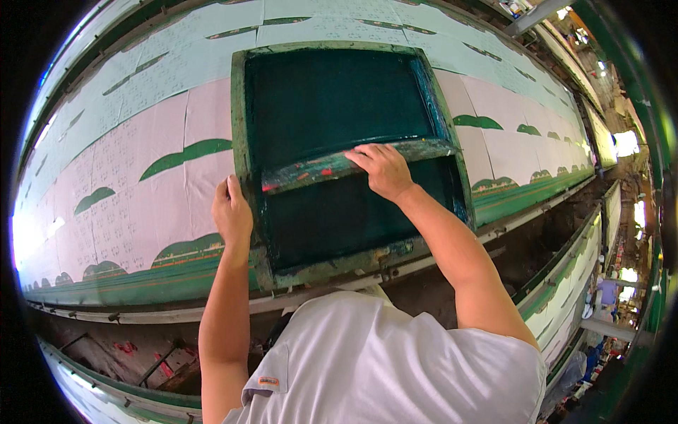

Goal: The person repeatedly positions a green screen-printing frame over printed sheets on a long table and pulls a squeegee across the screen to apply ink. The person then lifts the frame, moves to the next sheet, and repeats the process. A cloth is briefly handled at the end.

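A screen printing frame (241, 120) with a worn greenish border lies on the long printed fabric. Dark teal ink covers its mesh (339, 99). Across the mesh, from side to side, stands a long paint-stained squeegee (304, 175) with red and orange smears. My right hand (385, 169) is closed over the squeegee's top edge, right of its middle. At the frame's left side my left hand (233, 215) is closed against the border, its fingers bent and partly hidden.
Pale pink and light blue fabric (162, 120) with green hill shapes runs along the table on both sides. A metal rail (162, 316) follows the table's near edge, with a dark aisle beyond it. Other fabric-covered tables (565, 297) stand at right, near green beams (628, 71).
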Available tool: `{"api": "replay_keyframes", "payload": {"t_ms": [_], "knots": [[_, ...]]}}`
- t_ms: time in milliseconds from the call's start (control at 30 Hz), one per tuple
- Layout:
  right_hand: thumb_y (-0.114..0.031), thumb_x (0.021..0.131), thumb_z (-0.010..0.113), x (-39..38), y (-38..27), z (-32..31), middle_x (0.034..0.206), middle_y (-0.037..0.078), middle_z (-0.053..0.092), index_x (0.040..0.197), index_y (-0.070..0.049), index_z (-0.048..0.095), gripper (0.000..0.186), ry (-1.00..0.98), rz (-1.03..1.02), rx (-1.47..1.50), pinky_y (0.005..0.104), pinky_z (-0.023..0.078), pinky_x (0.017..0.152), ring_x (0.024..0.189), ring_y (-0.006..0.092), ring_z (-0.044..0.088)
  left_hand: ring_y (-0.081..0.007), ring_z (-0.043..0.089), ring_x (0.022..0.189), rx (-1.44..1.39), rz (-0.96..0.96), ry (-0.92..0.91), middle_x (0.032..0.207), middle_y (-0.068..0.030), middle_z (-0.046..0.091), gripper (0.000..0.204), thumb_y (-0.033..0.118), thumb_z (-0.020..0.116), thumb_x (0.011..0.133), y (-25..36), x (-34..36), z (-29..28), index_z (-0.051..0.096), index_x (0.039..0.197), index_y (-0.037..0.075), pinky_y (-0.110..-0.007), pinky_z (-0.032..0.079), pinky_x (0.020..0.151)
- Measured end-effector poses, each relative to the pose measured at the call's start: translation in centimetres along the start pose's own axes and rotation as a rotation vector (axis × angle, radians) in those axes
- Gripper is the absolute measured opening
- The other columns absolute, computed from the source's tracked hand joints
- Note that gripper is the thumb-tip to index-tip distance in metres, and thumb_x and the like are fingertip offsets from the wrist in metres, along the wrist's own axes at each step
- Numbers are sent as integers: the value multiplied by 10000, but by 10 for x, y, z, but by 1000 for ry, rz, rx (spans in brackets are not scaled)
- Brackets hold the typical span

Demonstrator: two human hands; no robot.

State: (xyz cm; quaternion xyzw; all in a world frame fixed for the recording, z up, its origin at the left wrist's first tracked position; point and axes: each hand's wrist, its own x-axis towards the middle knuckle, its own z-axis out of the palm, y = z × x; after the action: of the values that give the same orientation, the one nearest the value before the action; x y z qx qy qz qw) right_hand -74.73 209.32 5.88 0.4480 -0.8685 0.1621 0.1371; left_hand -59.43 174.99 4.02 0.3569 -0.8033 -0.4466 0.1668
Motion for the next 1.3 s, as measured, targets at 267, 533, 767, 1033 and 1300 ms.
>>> {"api": "replay_keyframes", "payload": {"t_ms": [267, 533, 767, 1033, 1300], "knots": [[-26, 973, 619, 125, 112, 60, 1195, 56, 768, 1317, -193, 789, 419, -7, 3, -76, 456, 553, 960, 1122, 285, 746, -316, 735, 907, 82, -39, 64, 1004, -207, 780, 489, 419, 593, 1165, 4, -2, 3, 757, 1253, -34, -431, 557, 839], [-14, 1004, 582, 227, 179, 86, 1174, 87, 770, 1364, -220, 777, 458, -82, 73, -149, 484, 567, 995, 1128, 322, 742, -150, 543, 762, 59, -61, 116, 792, -82, 624, 442, 378, 633, 1164, 6, -5, 3, 748, 1132, -48, -366, 464, 697], [48, 969, 633, 245, 196, 77, 1208, 132, 799, 1416, -212, 761, 532, -68, 113, -119, 531, 647, 995, 1135, 376, 775, -129, 525, 777, 27, -74, 117, 806, -45, 617, 426, 358, 643, 1159, 5, -6, 3, 740, 1128, -56, -352, 451, 692], [34, 989, 619, 241, 203, 87, 1241, 115, 805, 1421, -214, 759, 518, -120, 118, -102, 526, 625, 1043, 1179, 364, 769, -109, 507, 786, 75, -87, 98, 816, -17, 603, 428, 352, 640, 1162, 11, -7, 2, 734, 1121, -64, -334, 439, 693], [-20, 962, 641, 260, 210, 63, 1270, 157, 794, 1441, -193, 739, 518, -385, 155, -46, 539, 596, 1081, 1231, 376, 743, -154, 457, 720, 113, -39, 132, 718, -84, 500, 514, 409, 617, 1158, 12, -3, 3, 668, 954, -60, -400, 397, 647]]}}
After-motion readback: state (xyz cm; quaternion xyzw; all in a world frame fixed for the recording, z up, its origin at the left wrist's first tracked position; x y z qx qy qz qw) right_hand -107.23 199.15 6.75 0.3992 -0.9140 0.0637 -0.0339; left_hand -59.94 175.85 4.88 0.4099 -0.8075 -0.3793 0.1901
